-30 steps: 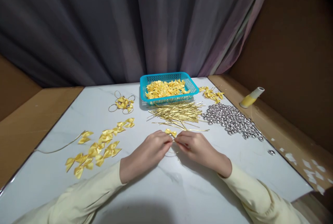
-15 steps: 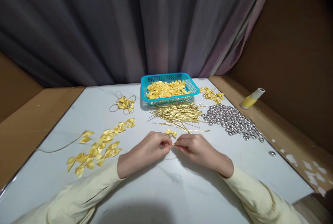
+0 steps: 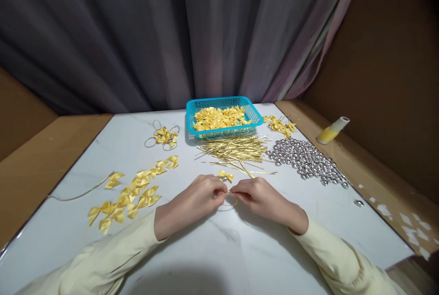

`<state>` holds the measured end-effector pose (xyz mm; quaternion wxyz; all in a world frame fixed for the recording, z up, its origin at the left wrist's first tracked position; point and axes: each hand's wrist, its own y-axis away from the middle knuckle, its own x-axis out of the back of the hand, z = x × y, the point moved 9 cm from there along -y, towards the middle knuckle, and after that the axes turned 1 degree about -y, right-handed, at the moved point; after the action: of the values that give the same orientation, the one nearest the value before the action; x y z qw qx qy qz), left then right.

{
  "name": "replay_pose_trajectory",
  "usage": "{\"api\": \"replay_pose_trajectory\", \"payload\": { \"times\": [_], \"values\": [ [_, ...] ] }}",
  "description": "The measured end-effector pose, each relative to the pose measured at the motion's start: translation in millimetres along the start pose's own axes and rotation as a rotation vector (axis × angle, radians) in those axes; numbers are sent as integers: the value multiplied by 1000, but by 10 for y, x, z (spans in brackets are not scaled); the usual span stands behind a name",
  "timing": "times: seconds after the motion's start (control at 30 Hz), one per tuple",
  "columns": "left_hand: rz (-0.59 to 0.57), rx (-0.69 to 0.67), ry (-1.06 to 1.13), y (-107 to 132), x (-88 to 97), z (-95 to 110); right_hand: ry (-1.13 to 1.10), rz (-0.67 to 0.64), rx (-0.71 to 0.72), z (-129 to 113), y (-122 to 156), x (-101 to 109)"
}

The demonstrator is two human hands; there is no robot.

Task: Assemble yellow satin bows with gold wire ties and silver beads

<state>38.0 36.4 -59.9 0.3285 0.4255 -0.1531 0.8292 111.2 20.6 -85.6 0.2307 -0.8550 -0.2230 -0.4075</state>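
My left hand [image 3: 209, 192] and my right hand [image 3: 259, 194] meet fingertip to fingertip over the middle of the table. Both are closed in a pinch on a thin gold cord [image 3: 229, 192], whose loop [image 3: 228, 208] hangs below the fingers. Just beyond the fingertips lies a yellow satin bow [image 3: 225, 176] with a small silver piece at its centre. The cord's ends are mostly hidden by the fingers. A pile of gold cords [image 3: 236, 148] lies ahead of my hands.
Behind the cords stands a blue basket [image 3: 224, 135] of yellow bows. Silver beads [image 3: 307, 160] are heaped at right, near a thread cone [image 3: 332, 130]. Loose bows [image 3: 142, 178] lie at left, below a cluster of looped bows [image 3: 165, 136]. More finished-looking bows [image 3: 281, 126] sit at back right.
Both hands stay almost in place, still pinching. The cord loop below the fingers has shifted and shows more on its right side.
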Motion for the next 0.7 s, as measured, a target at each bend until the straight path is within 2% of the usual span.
{"api": "replay_pose_trajectory", "payload": {
  "times": [0.7],
  "values": [
    [2, -99, -37, 12, 25, 56, -103, -69, -8, -20, -4, 8]
  ]
}}
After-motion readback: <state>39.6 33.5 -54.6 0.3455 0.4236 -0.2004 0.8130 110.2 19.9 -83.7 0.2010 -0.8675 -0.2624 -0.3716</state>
